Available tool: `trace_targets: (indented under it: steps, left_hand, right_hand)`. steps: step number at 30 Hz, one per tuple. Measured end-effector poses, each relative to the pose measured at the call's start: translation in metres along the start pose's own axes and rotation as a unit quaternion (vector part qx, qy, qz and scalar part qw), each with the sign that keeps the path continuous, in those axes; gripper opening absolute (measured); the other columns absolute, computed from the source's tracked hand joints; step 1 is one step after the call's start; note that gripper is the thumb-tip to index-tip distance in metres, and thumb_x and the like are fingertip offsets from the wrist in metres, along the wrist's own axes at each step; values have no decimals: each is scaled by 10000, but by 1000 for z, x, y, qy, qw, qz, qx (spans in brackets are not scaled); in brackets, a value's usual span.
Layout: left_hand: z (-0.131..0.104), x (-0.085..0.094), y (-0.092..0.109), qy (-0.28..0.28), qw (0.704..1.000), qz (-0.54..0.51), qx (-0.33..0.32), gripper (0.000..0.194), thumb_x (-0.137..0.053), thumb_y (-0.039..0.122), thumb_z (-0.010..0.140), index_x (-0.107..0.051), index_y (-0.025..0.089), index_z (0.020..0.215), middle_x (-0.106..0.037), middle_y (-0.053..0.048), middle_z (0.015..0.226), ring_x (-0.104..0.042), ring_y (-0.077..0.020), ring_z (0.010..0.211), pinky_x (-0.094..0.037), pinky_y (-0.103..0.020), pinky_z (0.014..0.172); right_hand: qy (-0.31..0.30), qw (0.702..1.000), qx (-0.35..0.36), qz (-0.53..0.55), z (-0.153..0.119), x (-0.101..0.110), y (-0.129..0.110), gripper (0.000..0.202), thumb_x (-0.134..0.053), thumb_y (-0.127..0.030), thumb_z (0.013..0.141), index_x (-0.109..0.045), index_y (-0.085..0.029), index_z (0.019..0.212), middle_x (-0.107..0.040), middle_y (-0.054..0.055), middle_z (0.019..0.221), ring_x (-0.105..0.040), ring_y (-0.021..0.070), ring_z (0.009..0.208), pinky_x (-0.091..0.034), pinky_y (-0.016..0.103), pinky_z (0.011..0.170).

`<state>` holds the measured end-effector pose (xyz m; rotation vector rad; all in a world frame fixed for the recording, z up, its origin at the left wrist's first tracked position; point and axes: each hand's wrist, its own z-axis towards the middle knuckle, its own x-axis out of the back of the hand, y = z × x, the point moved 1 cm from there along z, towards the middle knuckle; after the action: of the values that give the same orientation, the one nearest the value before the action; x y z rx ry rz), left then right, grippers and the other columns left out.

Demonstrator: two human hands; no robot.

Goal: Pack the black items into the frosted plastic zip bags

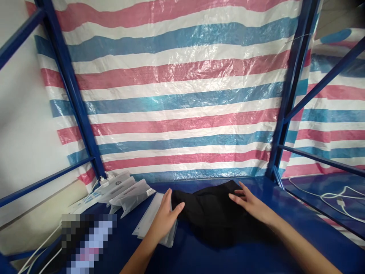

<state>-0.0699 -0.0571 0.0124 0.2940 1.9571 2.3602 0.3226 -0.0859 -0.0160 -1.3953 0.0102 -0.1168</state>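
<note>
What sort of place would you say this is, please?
Probably a makeshift work corner: a blue metal frame, a striped plastic sheet hung behind it, and translucent bags beside black fabric.

A blue shelf (182,262) bears translucent bags (146,219) and black cloth (213,213).

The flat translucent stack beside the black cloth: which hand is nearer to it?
Left. The left hand overlaps the stack in view; the right hand is farther right, across the black cloth.

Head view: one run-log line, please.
left hand: at left edge of black cloth | right hand: at its upper right | translucent bags: left of cloth
</note>
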Motion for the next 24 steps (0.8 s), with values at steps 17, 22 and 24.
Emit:
trace_targets:
  steps: [17,22,24]
  left_hand:
    - [6,-18,49,-226,852,397,-254,91,-691,247,953,-772,282,929,-781,-79,1041,-701,-351,1064,-410,-467,1066]
    - [31,-12,103,-57,946,238,-213,113,-740,415,936,-740,303,952,-754,-69,934,-676,-341,952,-454,-399,983]
    - [37,-14,129,-34,943,230,-236,129,-752,415,931,-756,294,976,-773,-62,967,-681,-337,970,-468,-388,965]
  right_hand:
    - [-143,890,241,-360,-21,2,-65,313,-571,-440,1090,-823,-318,1230,-802,97,1185,-746,307,1110,-588,422,969]
    - [6,909,261,-324,2,19,-114,378,-684,-593,1008,-825,-263,1124,-837,84,1115,-783,307,1026,-612,397,921]
    - [46,905,280,-317,5,28,-134,410,-707,-620,985,-819,-250,1122,-838,91,1115,-783,307,1018,-620,391,889]
